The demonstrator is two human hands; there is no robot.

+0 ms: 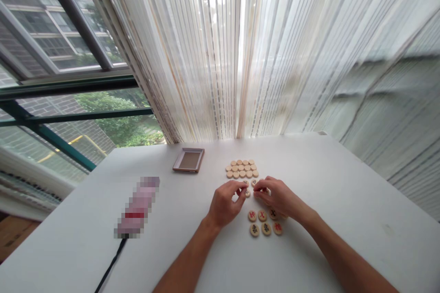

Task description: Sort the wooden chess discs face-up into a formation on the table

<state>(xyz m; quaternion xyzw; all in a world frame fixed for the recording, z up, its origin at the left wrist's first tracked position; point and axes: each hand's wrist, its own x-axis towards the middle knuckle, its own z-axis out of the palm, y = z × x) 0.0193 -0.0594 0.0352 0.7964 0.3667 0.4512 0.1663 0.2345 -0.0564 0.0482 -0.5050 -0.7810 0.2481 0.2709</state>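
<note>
Round wooden Chinese chess pieces lie on the white table in several groups. My left hand (pixel 227 201) is closed in a pinch at a Chinese chess piece (pixel 247 193) in the middle, its thumb and forefinger at the edge. Another piece (pixel 245 183) lies just beyond those fingertips. My right hand (pixel 277 194) faces it, fingers curled and tips together beside a marked piece (pixel 254 183); what they hold, if anything, is hidden. More pieces are partly covered by this hand. Nearer me are two rows with red and black characters, including a red-marked piece (pixel 252 215) and a black-marked piece (pixel 254 230).
Beyond my hands, blank-faced pieces (pixel 242 168) sit close together in rows. A shallow open box (pixel 189 160) stands at the back left. A blurred-out pink object (pixel 139 208) with a black strap (pixel 112 263) lies at left. Striped curtains (pixel 220 55) hang behind the table (pixel 330 238).
</note>
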